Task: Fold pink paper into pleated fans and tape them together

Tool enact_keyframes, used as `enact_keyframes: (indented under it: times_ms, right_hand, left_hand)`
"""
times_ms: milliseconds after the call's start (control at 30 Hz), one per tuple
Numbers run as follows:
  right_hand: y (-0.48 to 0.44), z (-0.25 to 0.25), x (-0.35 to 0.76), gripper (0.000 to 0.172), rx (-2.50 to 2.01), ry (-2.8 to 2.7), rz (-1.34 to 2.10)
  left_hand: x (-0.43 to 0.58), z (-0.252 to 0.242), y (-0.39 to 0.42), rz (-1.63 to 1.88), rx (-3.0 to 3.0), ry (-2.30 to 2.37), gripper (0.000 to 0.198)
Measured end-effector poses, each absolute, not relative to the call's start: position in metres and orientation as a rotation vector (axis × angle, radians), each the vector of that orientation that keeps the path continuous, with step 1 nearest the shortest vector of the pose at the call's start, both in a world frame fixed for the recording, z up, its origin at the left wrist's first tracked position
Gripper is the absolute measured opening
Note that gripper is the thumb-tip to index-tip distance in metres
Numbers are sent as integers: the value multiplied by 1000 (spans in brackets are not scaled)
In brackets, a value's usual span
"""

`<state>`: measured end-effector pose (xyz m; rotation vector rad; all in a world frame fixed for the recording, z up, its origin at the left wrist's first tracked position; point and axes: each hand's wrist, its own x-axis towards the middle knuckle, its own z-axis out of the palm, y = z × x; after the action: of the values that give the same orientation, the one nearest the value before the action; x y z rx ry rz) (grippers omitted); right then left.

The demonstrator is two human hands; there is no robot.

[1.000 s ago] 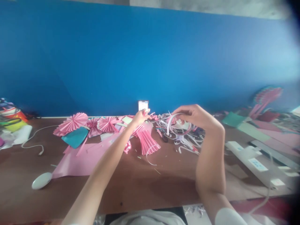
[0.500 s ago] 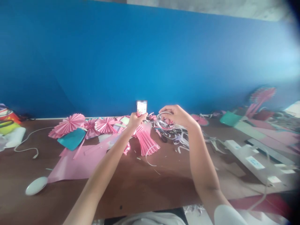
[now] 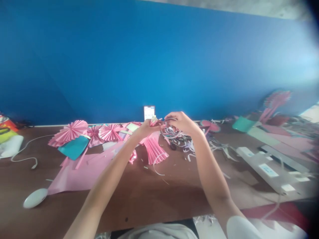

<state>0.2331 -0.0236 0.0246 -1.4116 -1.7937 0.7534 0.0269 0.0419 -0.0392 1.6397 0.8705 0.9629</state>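
Note:
My right hand (image 3: 183,122) is closed on a roll of tape (image 3: 171,135), a thin pale ring that hangs below its fingers. My left hand (image 3: 149,128) is close beside it, thumb and fingers pinched on a small pale pink piece of paper (image 3: 154,121), partly hidden by the fingers. The two hands nearly touch at the fingertips. Below them a pleated pink paper fan (image 3: 156,151) lies on the brown table (image 3: 149,196), with a curled white strip (image 3: 157,171) over its lower edge.
A lit phone (image 3: 149,112) stands against the blue panel (image 3: 154,59). Pink paper rosettes (image 3: 74,129), a teal sheet (image 3: 74,147) and a pink sheet (image 3: 77,176) lie left, near a white mouse (image 3: 35,198). Paper scraps (image 3: 190,146) and a white power strip (image 3: 264,167) lie right.
My right hand has moved left with the roll of tape, up to my left hand. My left hand has turned slightly toward it, and the view has shifted a little.

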Motion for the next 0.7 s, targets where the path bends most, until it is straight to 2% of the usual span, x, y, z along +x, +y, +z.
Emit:
enact_keyframes:
  times_ms: [100,200,300,400,433,567,700]
  right_hand:
    - [-29,28,229,47,-1318,-1762,809]
    - [-33,34,231,53,-1218,-1692,825]
    - [-27,29,237,48,-1324,-1778,728]
    - [-17,12,234,22,-1520,-2287,630]
    - [-14,5,229,19,-1562,-2456,669]
    - [-12,-17,197,32,-1764,-2744,698]
    - [-19,-24,165,35,-1905,-2872,591]
  left_hand:
    - [32,-28,33,887,1688,829,33]
    - [32,-23,34,954,1575,776,28]
    - [25,-24,43,1083,1363,661,23]
    - [19,-21,49,1063,1213,538,18]
    - [18,-18,49,1044,1168,544,17]
    - [17,-4,37,1062,1042,557,20]
    - [15,3,28,1053,1011,491,17]
